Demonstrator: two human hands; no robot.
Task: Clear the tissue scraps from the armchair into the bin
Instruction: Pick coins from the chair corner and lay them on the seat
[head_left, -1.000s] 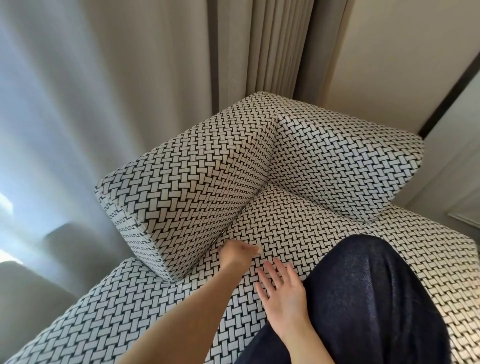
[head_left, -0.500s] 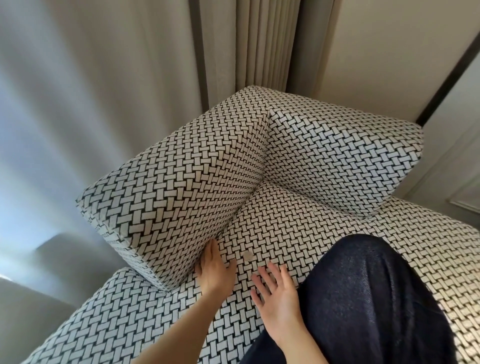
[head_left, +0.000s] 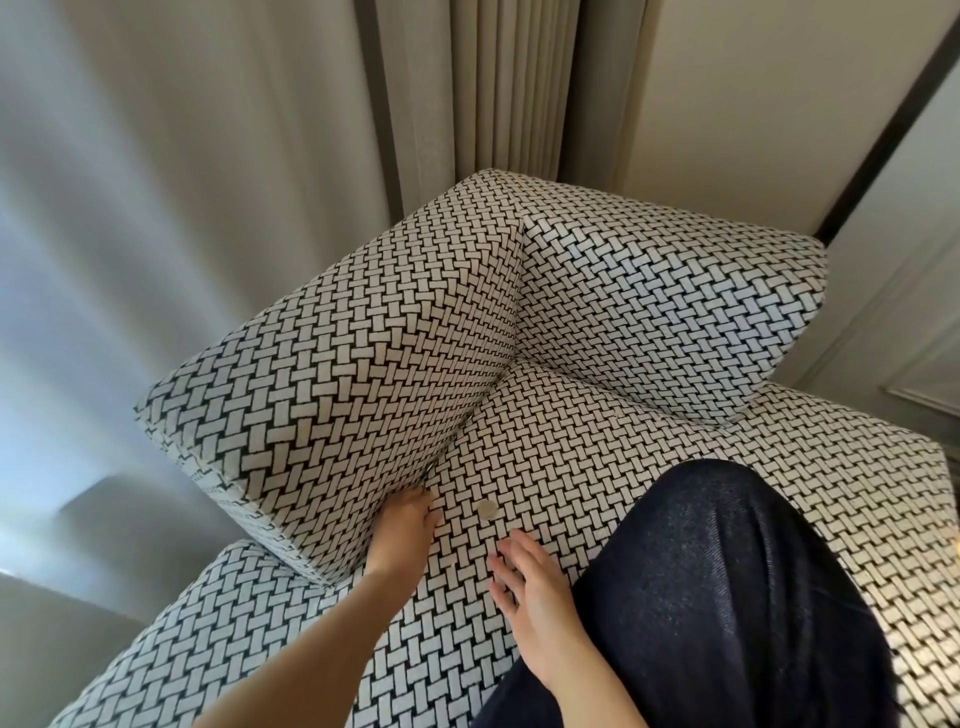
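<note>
The armchair (head_left: 587, 436) is covered in a black-and-white woven pattern. My left hand (head_left: 402, 535) lies along the crease where the arm block (head_left: 337, 374) meets the seat, fingers straight and their tips tucked into the gap. My right hand (head_left: 535, 597) rests flat on the seat with fingers spread, beside my knee. A small round pale spot (head_left: 487, 509) sits on the seat between the two hands; whether it is a tissue scrap I cannot tell. No bin is in view.
My knee in dark trousers (head_left: 727, 597) is planted on the seat at the right. The back cushion (head_left: 665, 312) stands behind. Grey curtains (head_left: 182, 182) hang at the left and a pale wall (head_left: 753, 104) is at the back right.
My left hand went from a loose fist on the seat to flat against the arm block, sliding left into the crease and uncovering the pale spot. The right hand barely moved.
</note>
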